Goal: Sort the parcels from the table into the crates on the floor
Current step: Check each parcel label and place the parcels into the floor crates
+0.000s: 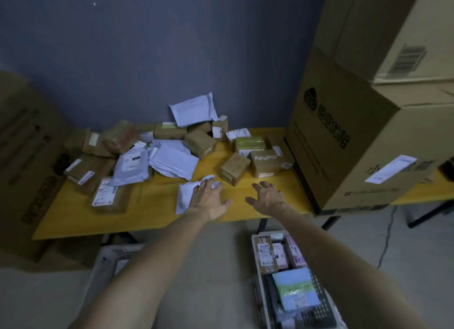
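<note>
**A:** What's crowding the table (147, 213)?

**B:** A heap of parcels (157, 151), brown boxes and pale mailers, fills the far left half up against the blue wall. On the right a big cardboard box (356, 156) sits on the tabletop with a second carton (383, 33) on top, walling that side off. Just in front of it stand a box printed "moody" (266, 162) and a small brown box (234, 167).

**A:** And the hands?

**B:** Both are stretched out over the near edge. The left hand (208, 198) has its fingers straight and spread over a white mailer (184, 196) that lies alone near the front. Whether it presses or hovers, I can't tell. The right hand (269, 197) is spread too, holding nothing, above bare yellow top.

**A:** Anything you can't make out?

**B:** The left crate (108, 257) on the floor is largely behind the left forearm, so its inside is hidden. The right crate (256, 289) shows packets inside, but the right forearm covers one side and the lower edge of view cuts it off. The labels are too blurred to read.

**A:** Room to move?

**B:** A bare strip of tabletop runs along the front, between the heap and the big cardboard box. Both crates sit just below the table's near edge, with open floor between them. A cable (388, 235) runs down to the floor at the right, and tall cardboard (24, 156) stands at the left.
</note>
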